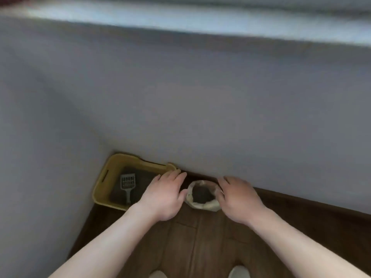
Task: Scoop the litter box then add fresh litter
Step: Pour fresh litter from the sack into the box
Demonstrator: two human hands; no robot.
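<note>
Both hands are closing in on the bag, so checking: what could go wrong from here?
1. The bag is open-topped and soft-sided; if the left hand and right hand squeeze or tilt it, litter may spill on the wooden floor.
2. The scoop lies inside the litter box; pouring now could bury it.

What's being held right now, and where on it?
Nothing clearly. The left hand is open beside the bag; the right hand has its fingers at the bag's rolled rim, and a grip cannot be told. The scoop lies untouched in the litter box.
</note>
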